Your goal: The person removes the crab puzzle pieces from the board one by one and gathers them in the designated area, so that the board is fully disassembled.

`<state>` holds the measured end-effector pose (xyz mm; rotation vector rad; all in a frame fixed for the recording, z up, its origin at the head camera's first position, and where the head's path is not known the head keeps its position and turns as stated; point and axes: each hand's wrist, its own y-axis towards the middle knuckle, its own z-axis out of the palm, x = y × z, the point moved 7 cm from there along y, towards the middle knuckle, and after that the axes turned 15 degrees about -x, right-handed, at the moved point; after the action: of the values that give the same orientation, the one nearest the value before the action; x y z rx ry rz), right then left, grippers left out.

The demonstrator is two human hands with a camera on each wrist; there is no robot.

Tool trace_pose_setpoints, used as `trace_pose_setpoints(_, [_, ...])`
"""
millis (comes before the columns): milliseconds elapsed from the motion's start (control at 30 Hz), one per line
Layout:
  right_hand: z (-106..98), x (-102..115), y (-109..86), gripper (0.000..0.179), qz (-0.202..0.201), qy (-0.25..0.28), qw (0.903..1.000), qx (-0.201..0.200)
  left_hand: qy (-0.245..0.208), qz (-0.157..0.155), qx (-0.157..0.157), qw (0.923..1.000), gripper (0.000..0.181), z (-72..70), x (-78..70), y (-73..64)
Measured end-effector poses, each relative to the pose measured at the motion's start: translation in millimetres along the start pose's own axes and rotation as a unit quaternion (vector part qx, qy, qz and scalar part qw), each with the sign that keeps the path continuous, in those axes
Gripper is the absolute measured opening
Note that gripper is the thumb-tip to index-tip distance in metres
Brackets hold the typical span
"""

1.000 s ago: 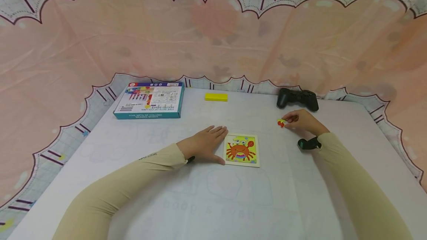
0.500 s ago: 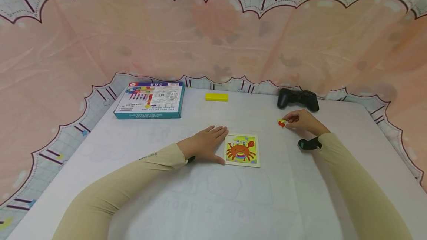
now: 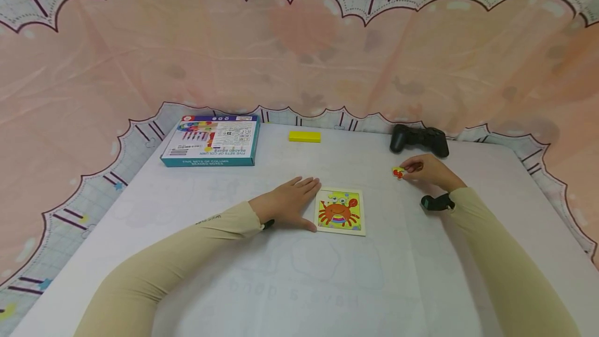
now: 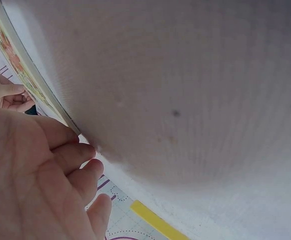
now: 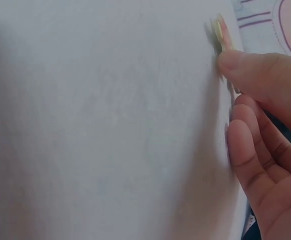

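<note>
Lying beyond and left of your left hand (image 3: 286,204), well apart from it: the teal-edged box (image 3: 209,142). That hand is spread wide, holding nothing. Yellow block (image 3: 304,137) lies farther out, past its fingertips. Crab board (image 3: 339,212) sits flat just right of it, its left edge touched by your thumb and fingers. Decent brace, I'd judge; light contact should do, since a hard push could slide the board. Next, the small red-and-yellow piece (image 3: 398,172), right of the board and apart from it, in a narrow thumb-and-finger pinch of your right hand (image 3: 429,173). Can't tell whether it's clear of the tabletop (image 3: 252,264). Grip near the rim so its print shows; squeeze gently, it looks thin and could twist. Black gamepad (image 3: 418,140) sits just beyond your right knuckles; easy to bump.
</note>
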<state>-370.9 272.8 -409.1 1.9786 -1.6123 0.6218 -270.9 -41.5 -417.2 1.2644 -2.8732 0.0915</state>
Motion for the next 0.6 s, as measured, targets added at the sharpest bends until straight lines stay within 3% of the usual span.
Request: trace_pose_setpoints(600, [-1.4, -3.6, 0.9, 0.034, -0.008, -0.009, 0.9999, -0.009, -0.002, 0.000, 0.002, 1.0000, 0.108, -3.2, -1.1, -1.4])
